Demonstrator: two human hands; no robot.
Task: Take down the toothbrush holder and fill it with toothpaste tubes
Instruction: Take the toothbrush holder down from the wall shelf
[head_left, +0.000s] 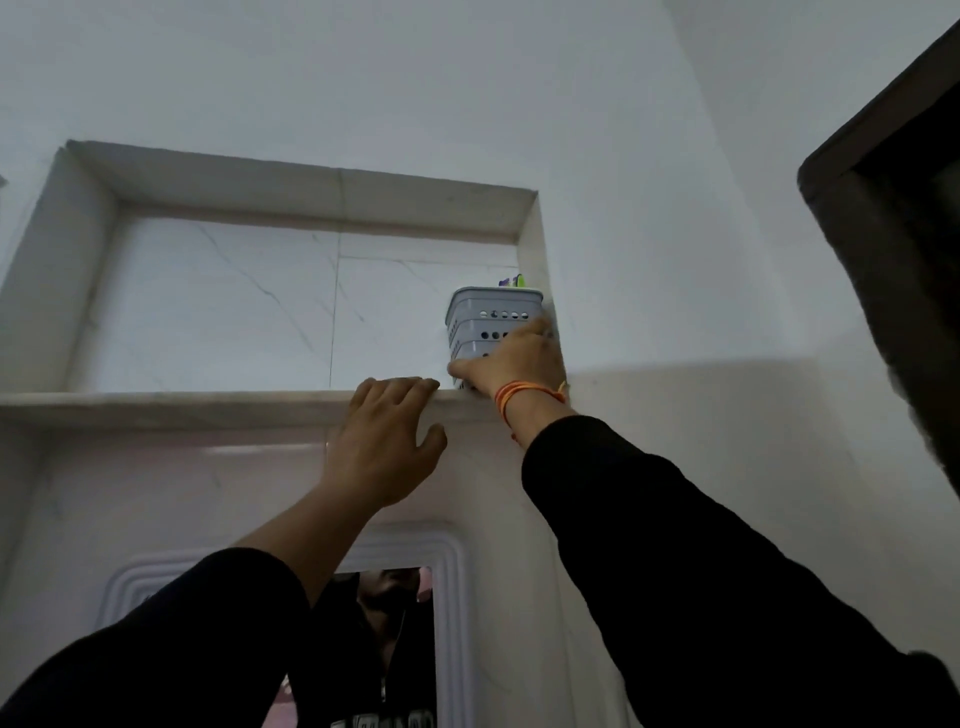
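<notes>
A pale grey toothbrush holder (488, 321) with rows of round holes stands upright at the right end of a high marble niche ledge (208, 402). Green and purple tips (514, 282) poke out of its top. My right hand (511, 361) is wrapped around the holder's lower front, thumb on its left side, fingers on its right. An orange thread band circles that wrist. My left hand (387, 441) lies flat against the wall just left of the holder, its fingertips hooked over the ledge edge and holding nothing. No toothpaste tubes are in sight.
The niche (311, 291) is recessed in a white wall, with marble sides close to the holder's right. A white-framed mirror (384, 623) hangs below the ledge. A dark door frame (893, 260) stands at the right.
</notes>
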